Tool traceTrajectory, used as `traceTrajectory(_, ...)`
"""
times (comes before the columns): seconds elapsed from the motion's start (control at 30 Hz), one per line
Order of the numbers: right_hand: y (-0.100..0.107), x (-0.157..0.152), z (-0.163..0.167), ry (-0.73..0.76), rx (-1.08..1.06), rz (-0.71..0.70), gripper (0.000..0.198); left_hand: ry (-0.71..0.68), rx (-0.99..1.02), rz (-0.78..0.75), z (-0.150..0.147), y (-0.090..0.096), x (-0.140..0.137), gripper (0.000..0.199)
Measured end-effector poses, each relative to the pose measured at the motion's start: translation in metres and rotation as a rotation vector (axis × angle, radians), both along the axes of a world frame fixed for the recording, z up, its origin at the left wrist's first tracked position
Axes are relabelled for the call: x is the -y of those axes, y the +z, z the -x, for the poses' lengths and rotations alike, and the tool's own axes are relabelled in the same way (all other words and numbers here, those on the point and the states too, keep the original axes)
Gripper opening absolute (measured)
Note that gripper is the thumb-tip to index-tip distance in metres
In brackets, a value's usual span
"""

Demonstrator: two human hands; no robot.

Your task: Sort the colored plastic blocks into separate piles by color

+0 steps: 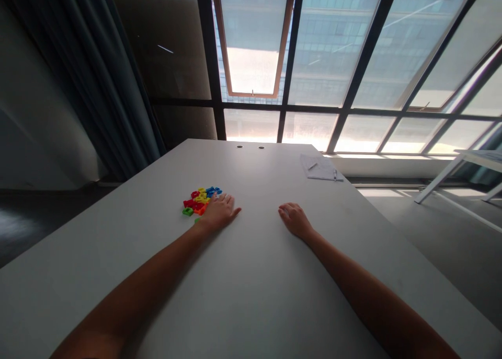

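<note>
On the white table lies a small pile of bright plastic pieces in red, yellow, blue, orange and green. My left hand rests palm down over the right edge of this pile, fingers spread and the thumb pointing right. It covers some of the pieces, and a green one peeks out beside the wrist. To the right, apart from the pile, my right hand rests on the tabletop with its fingers loosely curled in. Nothing shows in that hand.
Paper sheets with pens on them lie toward the table's far right corner. Two round holes sit near the far edge. Beyond stand large windows, a dark curtain at left and another white table at right.
</note>
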State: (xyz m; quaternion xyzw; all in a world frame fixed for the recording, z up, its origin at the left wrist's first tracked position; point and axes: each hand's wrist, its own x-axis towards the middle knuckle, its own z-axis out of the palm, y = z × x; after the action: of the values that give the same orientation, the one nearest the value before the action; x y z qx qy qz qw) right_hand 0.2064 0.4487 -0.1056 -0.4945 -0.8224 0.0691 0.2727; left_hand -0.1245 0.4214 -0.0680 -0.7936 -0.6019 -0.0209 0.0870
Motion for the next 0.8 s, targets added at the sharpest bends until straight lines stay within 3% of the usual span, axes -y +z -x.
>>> traceTrajectory(0.17,0.0,0.0,0.0,0.003,0.015,0.002,0.025,0.016,0.003,-0.111,0.005,-0.003,0.02,0.066)
traceTrajectory(0.43,0.002,0.005,-0.001,0.036,0.03,-0.007,0.027,-0.284,0.326,-0.088,-0.016,-0.004,0.049,0.049)
traceTrajectory(0.63,0.008,0.011,0.0,0.072,0.041,-0.026,0.024,-0.271,0.448,-0.061,-0.017,-0.005,0.047,0.048)
traceTrajectory(0.8,0.01,0.013,0.001,0.101,0.054,-0.037,0.022,-0.228,0.39,0.016,-0.007,-0.013,0.038,0.058)
